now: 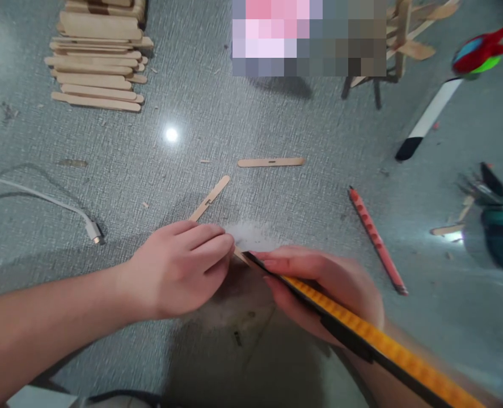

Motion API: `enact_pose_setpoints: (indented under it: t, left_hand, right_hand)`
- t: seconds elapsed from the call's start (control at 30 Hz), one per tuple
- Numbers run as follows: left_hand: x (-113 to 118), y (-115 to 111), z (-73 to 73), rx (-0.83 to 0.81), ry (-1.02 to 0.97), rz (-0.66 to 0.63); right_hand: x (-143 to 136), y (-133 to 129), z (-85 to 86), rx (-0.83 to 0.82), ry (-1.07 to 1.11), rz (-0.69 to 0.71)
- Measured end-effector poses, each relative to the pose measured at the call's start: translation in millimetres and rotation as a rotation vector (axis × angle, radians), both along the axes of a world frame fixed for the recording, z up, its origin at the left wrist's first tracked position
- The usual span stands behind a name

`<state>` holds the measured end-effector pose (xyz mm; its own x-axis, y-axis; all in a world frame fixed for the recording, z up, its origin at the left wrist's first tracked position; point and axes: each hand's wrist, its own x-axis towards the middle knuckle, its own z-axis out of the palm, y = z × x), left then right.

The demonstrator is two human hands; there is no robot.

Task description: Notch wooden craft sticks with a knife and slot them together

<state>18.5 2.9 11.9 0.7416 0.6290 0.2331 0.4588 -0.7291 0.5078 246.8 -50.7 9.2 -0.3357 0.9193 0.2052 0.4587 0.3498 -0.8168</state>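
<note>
- Long orange-and-black ridged tool, apparently a knife (pixel 362 326): nearest the camera, slanting up to the left.
- Right hand (pixel 340 277): thumb and fingers pinched around the tool's front part.
- Left hand (pixel 183 269): fingers curled tight on a pale flat wooden stick (pixel 240 255), one short end showing at the tool's dark tip; contact unclear.
- Round-ended wooden stick with a central notch (pixel 217 190): protruding from beneath the left hand; whether gripped, cannot tell.
- Slotted wooden stick (pixel 255 163): flat on the grey textured surface (pixel 183 90), beyond the hands.
- Progress, by judgement: two sticks cut, one in work, its cut hidden.
- Pile of plain wooden sticks (pixel 96 80), upper left: no slots visible; seemingly unworked.
- Crossed wooden-stick structure (pixel 401 45), upper right: part shown; completeness unclear.
- Containers: none certain; blurred dark-teal object (pixel 502 232), right edge, may be a cup or a handle; contents unreadable.
- Dimpled red pencil (pixel 372 229): right of the slotted stick.
</note>
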Motion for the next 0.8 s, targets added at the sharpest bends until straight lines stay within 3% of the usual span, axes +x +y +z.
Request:
enact_pose_setpoints:
  t: [0.47, 0.53, 0.7, 0.8]
  left_hand:
    - [3.0, -1.7, -7.2, -0.023, -0.050, 0.050]
    - [3.3, -4.9, -5.7, -0.023, -0.030, 0.047]
    - [2.3, -25.7, 1.0, -0.128, 0.028, 0.102]
    - [-1.4, -21.6, 3.8, -0.194, 0.039, 0.018]
  right_hand:
    - [0.8, -2.0, -2.2, 0.004, -0.008, 0.038]
    - [3.9, -7.0, -3.5, -0.005, 0.013, -0.023]
    - [10.2, -20.7, -6.4, -0.060, 0.069, -0.353]
    - [9.1, -22.7, -6.6, -0.079, 0.079, -0.383]
